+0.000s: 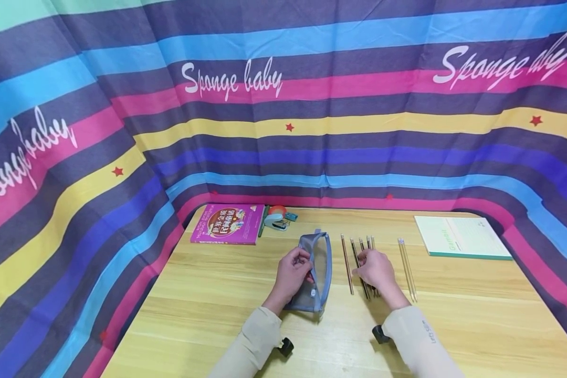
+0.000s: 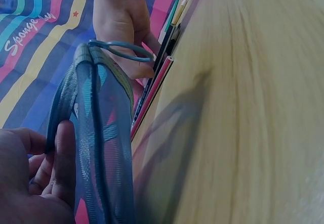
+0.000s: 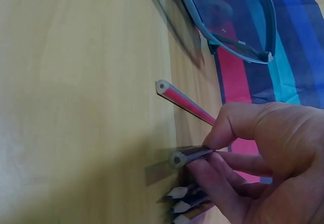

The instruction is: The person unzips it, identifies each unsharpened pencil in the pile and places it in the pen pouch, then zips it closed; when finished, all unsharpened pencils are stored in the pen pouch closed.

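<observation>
Well, first a striped fabric [image 1: 349, 47] with white "Sponge baby" lettering, hung behind and to both sides of the mesh pouch [image 1: 321, 265]. Beneath the pouch, a pale wooden table [image 1: 198, 304] with streaky grain. On the near side of the pouch, two light sleeves [image 1: 251, 341] (one with small lettering), each with a black device [image 1: 286, 346] by the cuff.

Far to the right of the pouch and a little beyond it, a pale notebook [image 1: 463, 237] with a green edge. Beyond the pouch to its left, a bright pink book [image 1: 229, 224], lying flat.

As for the pouch itself: greyish blue, near the middle of the table, mouth gaping towards the pencils. At its left edge, the left hand [image 1: 294, 270], with thumb and fingers pinching the zippered rim. Just right of the pouch, the right hand [image 1: 377, 269], with thumb and fingers pinching one dark pencil [image 3: 195, 155] (blunt at the end seen from the right wrist; lifted or not, impossible to tell).

Beyond the pouch, next to the book, a pale blue stapler [image 1: 276, 221]. Nearest the pouch on its right, a lone reddish pencil [image 1: 347, 264]; then more dark pencils [image 1: 354, 247], partly hidden under the right hand; farthest from the pouch, two light pencils [image 1: 408, 270], side by side.
</observation>
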The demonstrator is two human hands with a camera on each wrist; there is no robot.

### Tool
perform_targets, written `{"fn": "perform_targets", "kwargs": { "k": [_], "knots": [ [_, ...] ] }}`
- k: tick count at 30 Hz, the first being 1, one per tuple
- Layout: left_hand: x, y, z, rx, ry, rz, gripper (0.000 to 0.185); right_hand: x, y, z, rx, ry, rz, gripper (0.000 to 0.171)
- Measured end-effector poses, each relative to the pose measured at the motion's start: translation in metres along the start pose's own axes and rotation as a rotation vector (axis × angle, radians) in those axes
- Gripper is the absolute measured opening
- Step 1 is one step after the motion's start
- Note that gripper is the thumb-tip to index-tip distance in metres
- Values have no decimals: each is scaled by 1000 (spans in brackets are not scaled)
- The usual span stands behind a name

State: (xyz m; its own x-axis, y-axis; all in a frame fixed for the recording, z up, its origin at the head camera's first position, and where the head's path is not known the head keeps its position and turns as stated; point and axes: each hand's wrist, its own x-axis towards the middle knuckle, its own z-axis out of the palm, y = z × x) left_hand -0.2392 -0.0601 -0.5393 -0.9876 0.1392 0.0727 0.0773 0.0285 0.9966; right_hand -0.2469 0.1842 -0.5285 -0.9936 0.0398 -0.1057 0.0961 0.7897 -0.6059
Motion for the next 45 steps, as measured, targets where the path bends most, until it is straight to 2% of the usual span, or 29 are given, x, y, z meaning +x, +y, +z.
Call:
{"fn": "perform_targets", "kwargs": {
  "k": [9, 21, 29, 37, 45],
  "knots": [
    [0, 0, 0, 7, -4, -2, 13, -1, 1, -6, 51, -33, 38, 45],
    [0, 0, 1, 19, 3, -17, 13, -3, 2, -6, 149, -50, 62, 47],
    [0, 3, 4, -8, 7, -35, 14, -8, 1, -14, 283, -30, 36, 42],
    [-1, 4, 3, 8, 7, -41, 12, -13, -9, -16, 512, -52, 76, 43],
    [-1, 4, 3, 7, 6, -43, 14, -16, -14, -15, 584, -61, 59, 42]
  ]
}}
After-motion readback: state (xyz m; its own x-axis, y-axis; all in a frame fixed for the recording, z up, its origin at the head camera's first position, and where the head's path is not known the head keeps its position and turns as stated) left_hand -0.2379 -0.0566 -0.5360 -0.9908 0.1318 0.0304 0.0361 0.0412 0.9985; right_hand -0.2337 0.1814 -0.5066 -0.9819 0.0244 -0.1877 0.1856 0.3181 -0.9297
